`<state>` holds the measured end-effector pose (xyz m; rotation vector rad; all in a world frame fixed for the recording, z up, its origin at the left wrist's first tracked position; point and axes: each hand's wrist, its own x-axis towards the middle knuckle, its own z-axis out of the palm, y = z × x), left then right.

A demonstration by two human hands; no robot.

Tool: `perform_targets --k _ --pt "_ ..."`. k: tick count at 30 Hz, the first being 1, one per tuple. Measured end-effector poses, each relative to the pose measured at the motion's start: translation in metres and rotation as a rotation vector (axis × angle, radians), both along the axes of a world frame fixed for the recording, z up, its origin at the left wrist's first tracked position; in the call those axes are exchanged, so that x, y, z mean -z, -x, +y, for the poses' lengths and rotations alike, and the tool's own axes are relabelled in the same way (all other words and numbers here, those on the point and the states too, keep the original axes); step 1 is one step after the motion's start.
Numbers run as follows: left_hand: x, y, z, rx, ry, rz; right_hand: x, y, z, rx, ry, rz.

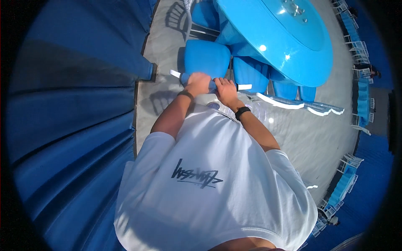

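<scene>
"Shirt [209,146], white with a dark print, is filling six o'clock. What are the hands doing?"

"Gripping: the left hand [197,83] and, just beside it on its three-o'clock side, the right hand [226,90] are wrapping their fingers around one bar [212,87], blue in the middle and white at both ends. A black watch [242,112] is circling the right wrist."

"Where is the bar sitting?"

"It's spanning twelve o'clock, just in front of a blue seat [207,58]; whether the two are joined, I cannot tell."

"And what's standing farther out?"

"A round, glossy blue table [272,42] is standing at one o'clock, blue curtains [75,125] are hanging at nine, and blue-draped tables [363,100] are lining the far side at three."
</scene>
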<state>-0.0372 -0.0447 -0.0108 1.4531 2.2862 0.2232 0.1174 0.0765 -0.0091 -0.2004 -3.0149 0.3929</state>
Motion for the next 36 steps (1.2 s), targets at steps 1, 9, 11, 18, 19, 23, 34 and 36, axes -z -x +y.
perform_targets --k 1,9,11,18,19,23,34,36 --pt "-0.003 0.0 0.0 0.001 0.028 -0.022 0.0 0.001 0.0 -0.011 -0.002 -0.001" --pt "0.002 -0.006 -0.01 -0.015 -0.217 -0.039 0.002 -0.004 0.011 -0.077 -0.03 0.104" --pt "0.006 -0.009 -0.01 -0.012 -0.338 -0.039 0.0 -0.011 0.015 -0.087 -0.039 0.087" --pt "-0.006 -0.037 0.009 0.034 -0.298 -0.082 -0.011 -0.047 0.029 -0.034 0.01 0.042" --pt "-0.003 -0.037 0.011 0.051 -0.215 -0.064 -0.01 -0.05 0.032 -0.022 0.001 0.049" --pt "-0.024 -0.045 0.04 0.111 0.062 -0.024 -0.001 -0.062 0.043 0.036 0.053 0.107" --pt "0.01 -0.063 0.08 0.142 -0.085 -0.02 0.023 -0.092 0.068 0.262 -0.163 0.099" --pt "0.023 -0.082 0.09 0.21 -0.186 0.043 0.061 -0.119 0.063 0.391 -0.355 -0.123"
